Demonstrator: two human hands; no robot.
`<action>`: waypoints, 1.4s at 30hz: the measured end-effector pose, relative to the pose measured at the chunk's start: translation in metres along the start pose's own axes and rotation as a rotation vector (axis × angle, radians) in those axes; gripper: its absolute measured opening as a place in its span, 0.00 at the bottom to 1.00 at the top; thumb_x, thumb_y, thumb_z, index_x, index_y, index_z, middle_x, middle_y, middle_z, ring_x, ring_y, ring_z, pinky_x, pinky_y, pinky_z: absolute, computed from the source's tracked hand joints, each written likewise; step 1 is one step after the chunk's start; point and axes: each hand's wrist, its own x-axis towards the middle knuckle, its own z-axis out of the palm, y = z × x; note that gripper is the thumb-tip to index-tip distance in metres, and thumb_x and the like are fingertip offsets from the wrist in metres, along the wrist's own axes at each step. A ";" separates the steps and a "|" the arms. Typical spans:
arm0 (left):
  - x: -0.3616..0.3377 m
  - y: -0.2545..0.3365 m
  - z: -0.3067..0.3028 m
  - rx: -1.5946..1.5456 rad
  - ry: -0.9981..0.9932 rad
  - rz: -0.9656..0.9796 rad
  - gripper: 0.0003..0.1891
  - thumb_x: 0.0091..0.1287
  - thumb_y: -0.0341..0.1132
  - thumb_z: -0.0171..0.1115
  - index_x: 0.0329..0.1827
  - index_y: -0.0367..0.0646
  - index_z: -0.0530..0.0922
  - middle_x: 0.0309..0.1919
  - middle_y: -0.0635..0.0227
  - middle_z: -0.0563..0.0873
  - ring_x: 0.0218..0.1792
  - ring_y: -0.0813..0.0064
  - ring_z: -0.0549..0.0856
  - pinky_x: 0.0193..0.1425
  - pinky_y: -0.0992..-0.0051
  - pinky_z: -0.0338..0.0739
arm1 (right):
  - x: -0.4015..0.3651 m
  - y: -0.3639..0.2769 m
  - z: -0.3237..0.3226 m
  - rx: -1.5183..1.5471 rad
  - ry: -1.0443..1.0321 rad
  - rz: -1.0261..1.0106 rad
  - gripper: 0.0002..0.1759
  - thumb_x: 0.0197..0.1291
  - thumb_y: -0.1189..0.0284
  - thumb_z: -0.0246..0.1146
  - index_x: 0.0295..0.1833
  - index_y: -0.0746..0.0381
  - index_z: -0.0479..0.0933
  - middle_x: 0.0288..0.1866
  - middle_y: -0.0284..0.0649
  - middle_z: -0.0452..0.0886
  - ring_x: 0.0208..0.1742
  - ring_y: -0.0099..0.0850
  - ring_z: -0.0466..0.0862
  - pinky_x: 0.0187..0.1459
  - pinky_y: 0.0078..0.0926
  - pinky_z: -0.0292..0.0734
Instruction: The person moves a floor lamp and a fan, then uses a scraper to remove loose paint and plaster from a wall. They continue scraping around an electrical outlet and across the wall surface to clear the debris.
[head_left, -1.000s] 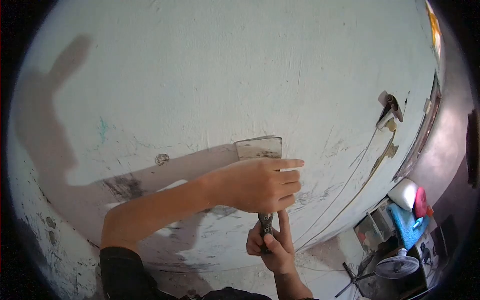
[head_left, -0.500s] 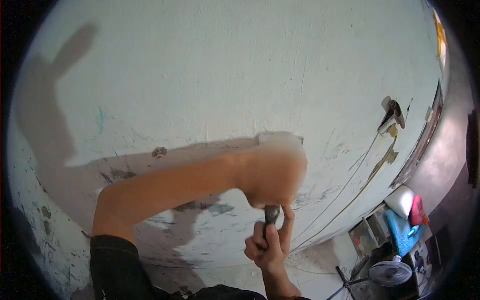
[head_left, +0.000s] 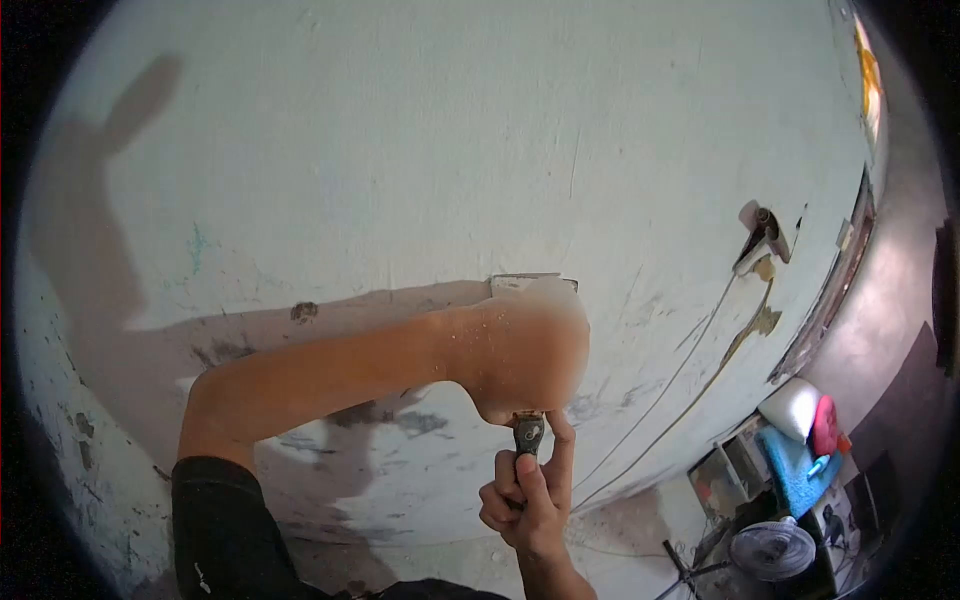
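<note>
My left arm reaches across from the left, elbow bent, along a pale, worn wall [head_left: 400, 200]. My left hand [head_left: 530, 350] is blurred, its fingers hidden, just above the tool in my right hand. Below it, my right hand [head_left: 524, 500] is closed around a dark-handled tool [head_left: 529, 436], thumb along the handle and one finger stretched up beside it. The tool's upper end disappears behind my left hand, so its kind cannot be made out. A thin rectangular edge [head_left: 530, 276] shows on the wall just above my left hand.
A brown pipe-like fitting [head_left: 768, 235] sticks out of the wall at right, with cables [head_left: 690, 355] running down from it. At lower right are a fan [head_left: 772, 550], a blue cloth [head_left: 797, 470], a white pillow [head_left: 790, 408] and a dark stand base [head_left: 688, 570].
The whole view has shifted slightly, so the wall and both hands appear a little further left. The tool's handle shows more clearly below my left hand. My right hand keeps its grip.
</note>
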 end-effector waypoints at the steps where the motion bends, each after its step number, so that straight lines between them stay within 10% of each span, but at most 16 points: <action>1: 0.001 -0.003 -0.005 0.007 -0.011 0.010 0.10 0.39 0.37 0.73 0.19 0.46 0.79 0.19 0.74 0.80 0.28 0.74 0.79 0.39 0.75 0.72 | 0.005 -0.001 0.002 -0.013 -0.005 -0.035 0.29 0.77 0.63 0.49 0.77 0.41 0.45 0.23 0.30 0.56 0.14 0.17 0.52 0.14 0.18 0.49; 42: 0.001 -0.007 -0.015 0.067 0.010 -0.056 0.14 0.28 0.39 0.71 0.15 0.48 0.73 0.19 0.73 0.78 0.27 0.71 0.77 0.36 0.72 0.72 | 0.018 -0.014 0.007 -0.130 -0.017 -0.062 0.29 0.77 0.65 0.49 0.77 0.43 0.46 0.22 0.28 0.54 0.15 0.16 0.51 0.15 0.17 0.46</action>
